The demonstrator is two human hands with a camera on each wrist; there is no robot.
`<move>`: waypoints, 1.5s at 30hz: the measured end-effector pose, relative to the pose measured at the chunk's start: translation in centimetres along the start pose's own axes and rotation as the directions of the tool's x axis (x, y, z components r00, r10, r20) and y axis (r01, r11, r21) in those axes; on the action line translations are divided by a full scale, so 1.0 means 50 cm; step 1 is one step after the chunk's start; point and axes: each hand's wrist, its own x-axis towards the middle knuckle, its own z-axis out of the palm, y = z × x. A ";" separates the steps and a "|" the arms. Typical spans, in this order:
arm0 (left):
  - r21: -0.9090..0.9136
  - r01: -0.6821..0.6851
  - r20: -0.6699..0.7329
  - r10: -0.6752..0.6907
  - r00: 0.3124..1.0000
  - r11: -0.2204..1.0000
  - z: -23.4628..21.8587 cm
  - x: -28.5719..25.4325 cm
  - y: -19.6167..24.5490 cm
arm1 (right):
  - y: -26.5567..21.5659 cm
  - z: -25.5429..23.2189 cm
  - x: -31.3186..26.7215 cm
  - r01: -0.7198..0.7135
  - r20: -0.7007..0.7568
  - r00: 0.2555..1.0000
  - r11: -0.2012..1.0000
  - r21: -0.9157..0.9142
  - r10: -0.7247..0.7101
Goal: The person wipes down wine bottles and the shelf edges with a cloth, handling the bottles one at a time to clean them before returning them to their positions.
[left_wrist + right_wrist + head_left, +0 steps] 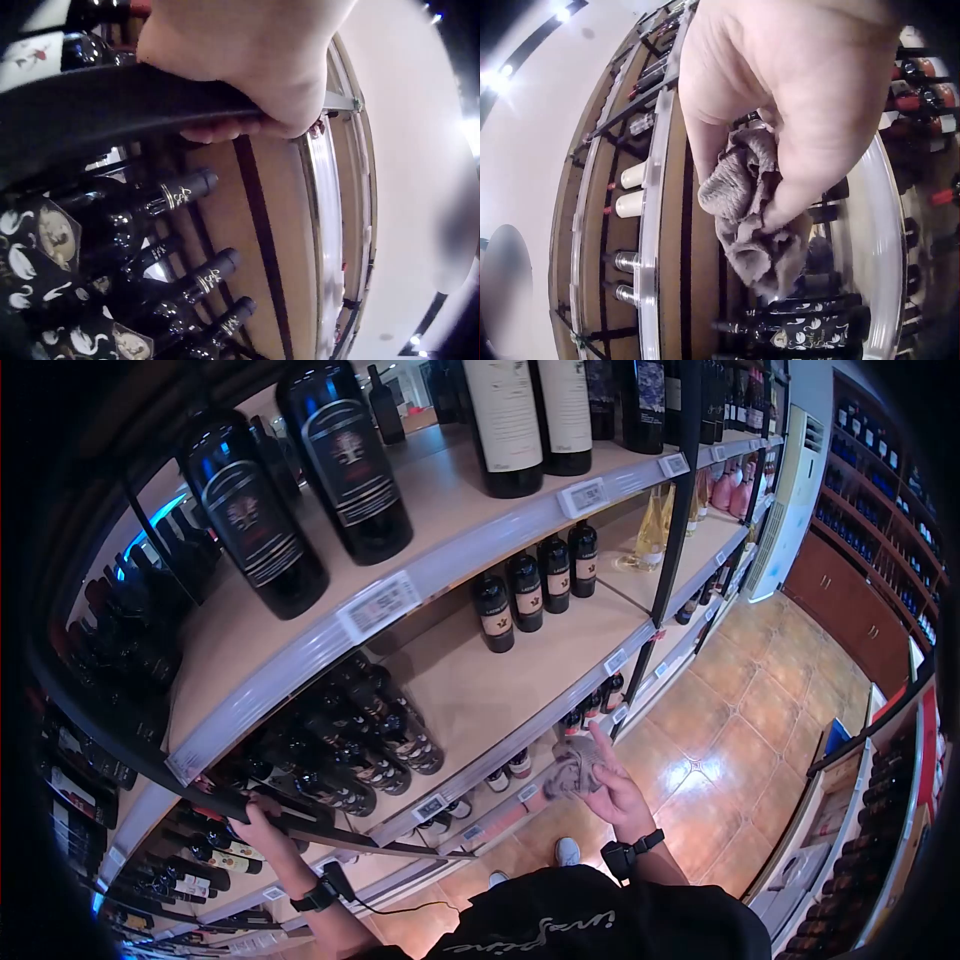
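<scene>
My left hand [262, 830] grips the black metal post [90, 112] of the wine shelving, its fingertips showing beneath the post in the left wrist view. A crumpled grey cloth [739, 187] is pinched between the thumb and fingers of my right hand [618, 800], in front of the middle shelf's edge. On that shelf [480, 695], dark bottles with swan labels [370, 750] stand close together near my left hand. Farther along it are several dark bottles with tan labels [525, 595].
Large dark bottles [345, 465] stand on the upper shelf, close to the edge with its price tags [380, 605]. More bottles [215, 860] lie on lower shelving at left. A bottle rack [865, 840] stands at right, across the tiled floor [720, 710].
</scene>
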 end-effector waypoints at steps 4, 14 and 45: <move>0.014 -0.035 0.009 0.035 0.999 0.999 -0.013 0.006 -0.017 | -0.012 -0.152 0.042 -0.035 0.024 0.999 0.991 0.126 0.032; 0.055 -0.055 -0.056 0.058 0.997 0.997 -0.007 0.004 -0.020 | -0.110 -0.008 0.097 -0.343 0.124 0.939 0.892 0.293 0.320; 0.040 -0.041 -0.085 0.044 0.995 0.998 -0.054 0.029 -0.061 | -0.079 0.450 0.392 0.801 0.857 0.226 -0.412 -0.434 -0.463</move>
